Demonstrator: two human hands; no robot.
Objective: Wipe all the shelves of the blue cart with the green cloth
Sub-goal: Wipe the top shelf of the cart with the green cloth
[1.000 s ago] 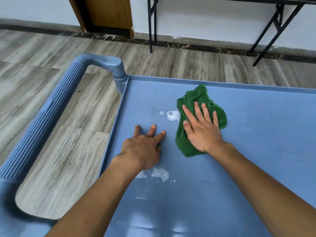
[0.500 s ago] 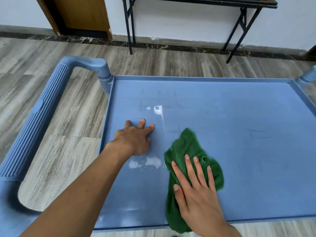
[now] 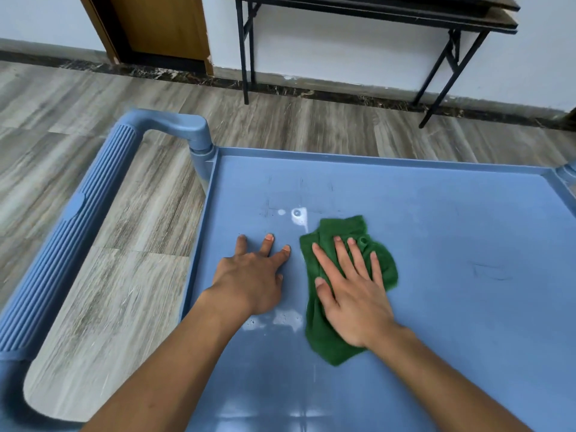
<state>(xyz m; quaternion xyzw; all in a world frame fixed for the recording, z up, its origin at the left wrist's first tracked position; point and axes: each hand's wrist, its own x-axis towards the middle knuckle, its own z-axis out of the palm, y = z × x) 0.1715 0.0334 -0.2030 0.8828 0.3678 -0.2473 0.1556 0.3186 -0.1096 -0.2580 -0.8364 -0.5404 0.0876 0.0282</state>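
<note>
— Green cloth (image 3: pixel 346 294), crumpled, lies flat on the top shelf (image 3: pixel 452 244) of the blue cart (image 3: pixel 62 244), left of centre. Status?

— Right hand (image 3: pixel 352 294) presses it down, palm flat, fingers spread apart, nothing gripped. Left hand (image 3: pixel 252 275) rests just beside it on bare shelf, fingers likewise splayed, bracing.

— Remaining work?

— Pale wet spots (image 3: pixel 297 213) sit just beyond the cloth; a smear (image 3: pixel 280 319) shows near the left wrist. Dark scuffs (image 3: pixel 489 269) remain to the right. Top shelf judged partly wiped. Lower shelves are not visible; presumably still pending.

— Surroundings?

— Ribbed handle (image 3: pixel 78 229) at left, wood-pattern floor (image 3: pixel 311 126) beyond.
</note>
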